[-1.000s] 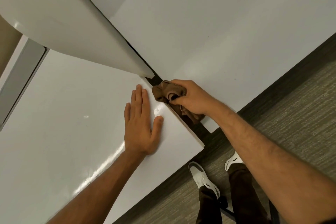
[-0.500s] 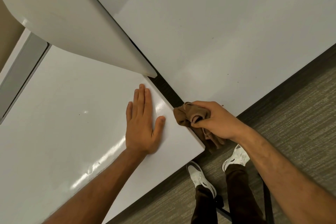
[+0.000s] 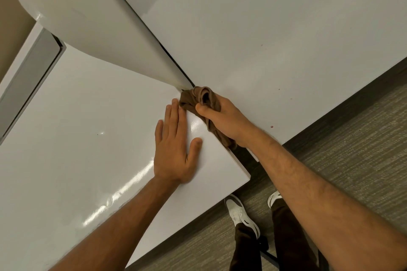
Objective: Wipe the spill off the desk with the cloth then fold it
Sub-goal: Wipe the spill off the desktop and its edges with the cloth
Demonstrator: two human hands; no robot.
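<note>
My right hand [image 3: 224, 121], gripping the bunched cloth [image 3: 199, 100], is back up the tabletop [image 3: 88, 116] edge from the corner; my left hand [image 3: 174, 152] stays flat, open. Spill probably nearly gone.

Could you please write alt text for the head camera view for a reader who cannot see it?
A person's right hand presses a bunched brown cloth into the gap between two white desks, while the left hand lies flat on the nearer desk. A few small reddish spots dot the farther desk.
</note>
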